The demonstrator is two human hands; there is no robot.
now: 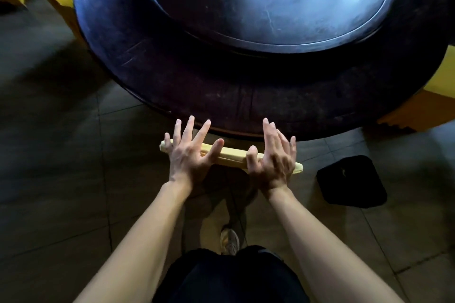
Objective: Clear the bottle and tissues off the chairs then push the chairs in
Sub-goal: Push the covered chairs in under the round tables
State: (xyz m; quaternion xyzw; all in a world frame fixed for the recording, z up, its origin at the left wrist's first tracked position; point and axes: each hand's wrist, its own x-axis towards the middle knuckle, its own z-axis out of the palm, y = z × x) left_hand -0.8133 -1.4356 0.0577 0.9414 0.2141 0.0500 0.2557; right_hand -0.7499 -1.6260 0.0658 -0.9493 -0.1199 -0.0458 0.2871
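Pressing both palms on yellow chair back rail (pixel 232 155), left hand (pixel 188 152) and right hand (pixel 272 157) fingers spread, chair tucked at near edge of round dark table (pixel 246 96).

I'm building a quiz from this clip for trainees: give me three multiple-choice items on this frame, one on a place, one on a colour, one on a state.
1. Where do the left hand and right hand rest?
A. on the chair's top rail
B. on the turntable
C. on the floor

2. What colour is that rail?
A. red
B. pale yellow
C. blue

3. How are the fingers?
A. clenched in fists
B. pinching a tissue
C. spread open, palms pressing

Answers: 1 A, both palms lie on the rail at the round table's edge. 2 B, it shows pale yellow between the hands. 3 C, the fingers fan out and hold nothing.
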